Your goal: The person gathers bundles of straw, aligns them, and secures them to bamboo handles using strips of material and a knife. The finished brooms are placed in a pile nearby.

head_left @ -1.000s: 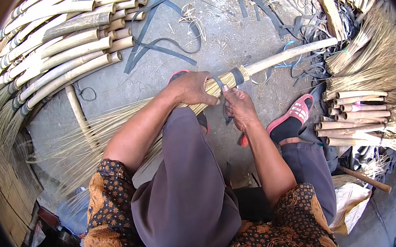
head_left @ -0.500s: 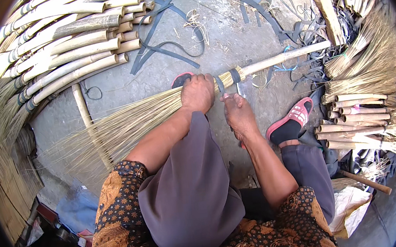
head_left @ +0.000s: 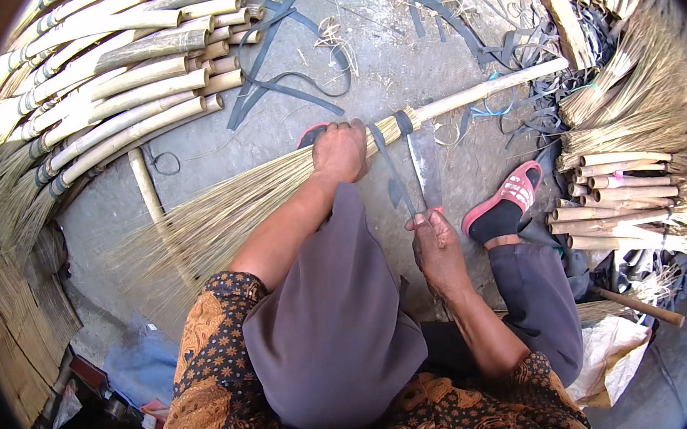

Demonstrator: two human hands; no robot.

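Since half a second ago the right hand (head_left: pixel 437 248) has drawn back from the broom toward the person's lap, pulling a dark strap (head_left: pixel 389 168) taut behind it, while the left hand (head_left: pixel 339 151) has stayed clamped on the bundle. That broom (head_left: pixel 274 190) lies across the concrete floor (head_left: pixel 395 67) in front of the knees, its pale straw fanning out to the person's left and its light bamboo handle (head_left: pixel 489 87) pointing up toward the floor's far right side. Left fingers are closed around the straw just beside the dark binding at the neck of the handle. Right fingers are pinched shut on the near end of the strap, which runs up to that binding. A long knife (head_left: pixel 424 164) lies flat on the floor just right of the strap, blade pointing toward the handle. Below it, a foot in a red sandal (head_left: pixel 503 201) rests on the floor. Finished brooms with bamboo handles (head_left: pixel 112 88) are stacked along the far left edge, loose dark strips (head_left: pixel 288 86) lie scattered at the far middle, and more straw bundles and short bamboo pieces (head_left: pixel 617 186) are heaped along the right edge.
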